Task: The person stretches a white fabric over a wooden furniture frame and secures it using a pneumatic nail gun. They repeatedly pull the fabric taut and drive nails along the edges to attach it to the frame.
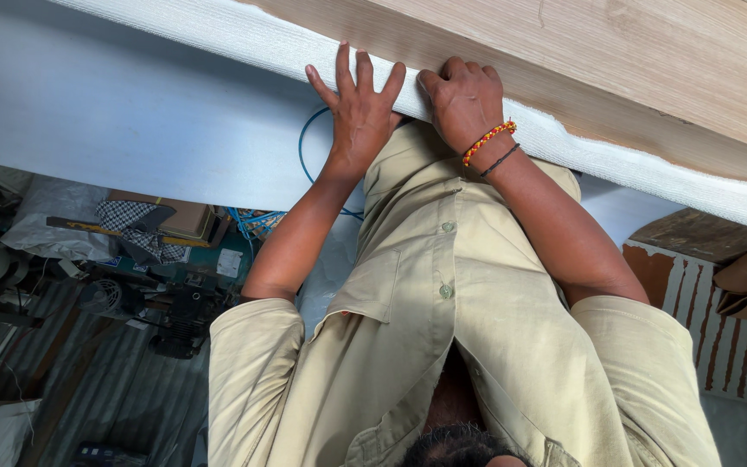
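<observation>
I look straight down my own beige shirt. A light wooden panel runs across the top, with a strip of white textured fabric along its near edge. My left hand lies flat on that fabric, fingers spread, holding nothing. My right hand, with a beaded bracelet and a dark band at the wrist, sits beside it with its fingers curled down onto the fabric at the panel's edge. The two hands nearly touch.
A pale flat board lies below the fabric on the left, and a blue cable loops by my left wrist. Tools, a checked cloth and machine parts crowd the lower left. A brown-striped sheet and cardboard lie at right.
</observation>
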